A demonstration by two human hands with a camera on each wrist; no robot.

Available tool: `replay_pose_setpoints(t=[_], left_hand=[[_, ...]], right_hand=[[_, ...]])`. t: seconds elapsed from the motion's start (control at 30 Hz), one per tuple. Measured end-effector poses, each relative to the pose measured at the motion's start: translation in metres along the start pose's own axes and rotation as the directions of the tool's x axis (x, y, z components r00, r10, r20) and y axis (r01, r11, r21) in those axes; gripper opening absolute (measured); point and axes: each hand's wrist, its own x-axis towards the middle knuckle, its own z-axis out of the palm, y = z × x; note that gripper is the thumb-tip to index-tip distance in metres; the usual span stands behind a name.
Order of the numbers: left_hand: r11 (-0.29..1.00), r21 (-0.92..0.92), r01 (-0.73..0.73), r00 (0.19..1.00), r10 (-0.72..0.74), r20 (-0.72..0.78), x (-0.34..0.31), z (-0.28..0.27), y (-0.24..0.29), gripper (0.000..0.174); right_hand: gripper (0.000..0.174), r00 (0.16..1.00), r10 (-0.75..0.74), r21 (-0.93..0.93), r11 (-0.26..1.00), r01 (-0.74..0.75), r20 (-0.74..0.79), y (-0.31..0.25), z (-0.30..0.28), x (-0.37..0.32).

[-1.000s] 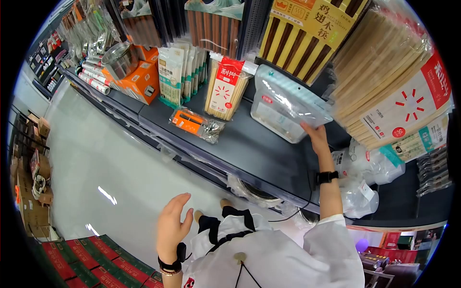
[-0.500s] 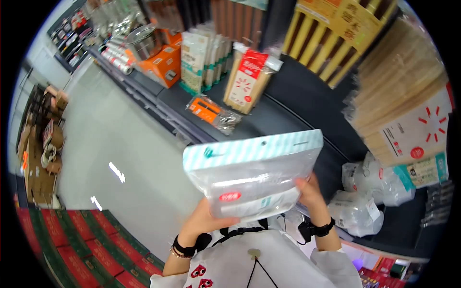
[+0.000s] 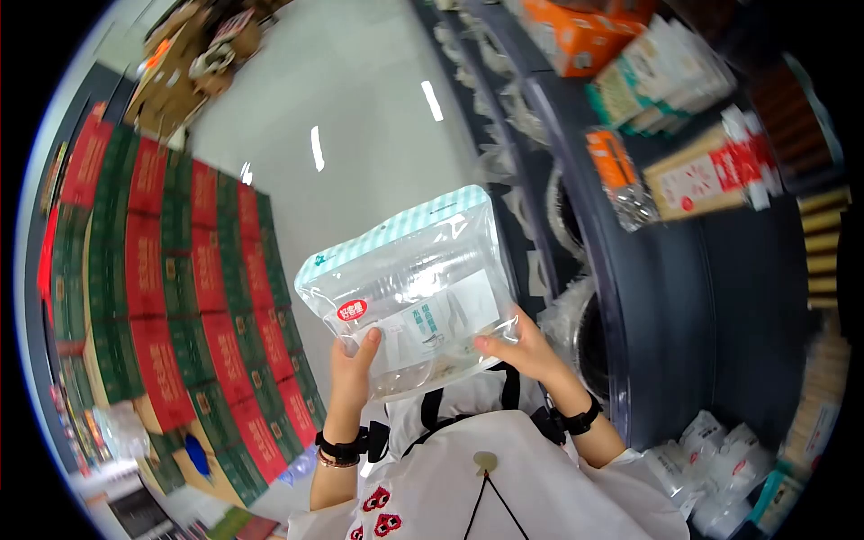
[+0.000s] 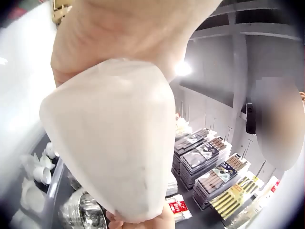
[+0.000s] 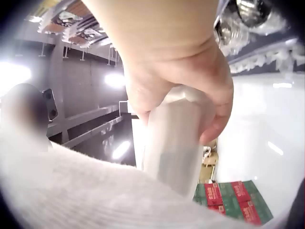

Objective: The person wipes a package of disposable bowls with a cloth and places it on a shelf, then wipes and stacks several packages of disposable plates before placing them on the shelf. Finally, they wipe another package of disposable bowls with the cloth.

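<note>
A clear plastic package [image 3: 405, 288] with a light blue checked top band is held in front of the body in the head view. My left hand [image 3: 354, 364] grips its lower left corner, thumb on the front face. At the lower right edge my right hand [image 3: 526, 349] pinches it with the thumb in front. In the left wrist view the whitish side of the package [image 4: 114, 138] spans from my left hand [image 4: 128, 38] to fingers at the far end. The right wrist view shows my right hand [image 5: 186, 76] curled round the package's narrow end [image 5: 174, 143].
A dark shelf [image 3: 666, 297] on the right holds a chopstick pack [image 3: 702, 175], an orange-labelled packet [image 3: 616, 171] and wrapped white items [image 3: 720, 468]. Stacked red and green boxes [image 3: 211, 288] stand on the left. Pale floor [image 3: 351, 108] lies between, with cardboard boxes [image 3: 171, 90] at the far end.
The package has come off the shelf, and both hands now hold it. The left hand has moved from free air onto it. The head view has swung left, toward the aisle and stacked boxes.
</note>
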Motion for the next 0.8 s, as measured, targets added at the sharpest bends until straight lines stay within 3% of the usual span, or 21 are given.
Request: replay_pose_setpoints(t=[0.03,0.1,0.17,0.33,0.47,0.53,0.57,0.63,0.67,0.8], left_hand=[[1.000,-0.008,-0.017,0.999,0.016,-0.041,-0.005,-0.014,-0.004,0.053],[0.999,-0.041,-0.002,0.991,-0.004,-0.135,-0.017,-0.045,-0.012,0.053],[0.997,-0.074,0.015,0.976,-0.030,-0.216,-0.029,-0.075,-0.014,0.053],[0.949,-0.314,-0.040,0.944,-0.067,-0.322,-0.063,-0.179,-0.025,0.061],[0.884,-0.385,-0.265,0.898,0.081,-0.432,-0.106,-0.277,-0.064,0.068],[0.945,-0.272,-0.182,0.958,0.108,-0.266,-0.126,-0.331,-0.101,0.069],[0.937,-0.274,-0.216,0.938,0.121,-0.325,-0.141,-0.349,-0.089,0.069],[0.989,-0.145,0.041,0.943,-0.086,-0.322,-0.169,-0.379,-0.044,0.068],[0.974,-0.189,-0.126,0.920,0.044,-0.389,-0.179,-0.389,-0.043,0.062],[0.915,-0.269,-0.300,0.792,0.081,-0.606,-0.211,-0.416,-0.046,0.056]], right_hand=[[0.068,0.998,0.045,0.050,0.998,-0.047,0.031,-0.002,0.013,0.010],[0.066,0.992,0.009,0.045,0.999,-0.015,0.124,0.003,0.041,0.032],[0.063,0.992,-0.030,0.011,1.000,0.029,0.119,0.010,0.075,0.049],[0.058,0.973,0.050,-0.088,0.996,-0.031,0.226,0.008,0.182,0.082],[0.053,0.959,0.083,-0.047,0.996,-0.073,0.273,0.033,0.278,0.107],[0.048,0.961,0.063,-0.032,0.998,-0.056,0.269,0.036,0.335,0.115],[0.048,0.943,0.064,-0.049,0.997,-0.051,0.328,0.038,0.362,0.117],[0.047,0.897,-0.016,-0.106,0.992,0.070,0.441,0.040,0.413,0.124],[0.048,0.852,-0.064,-0.115,0.983,0.144,0.520,0.040,0.437,0.127],[0.048,0.735,-0.034,-0.121,0.980,0.156,0.677,0.038,0.513,0.135]])
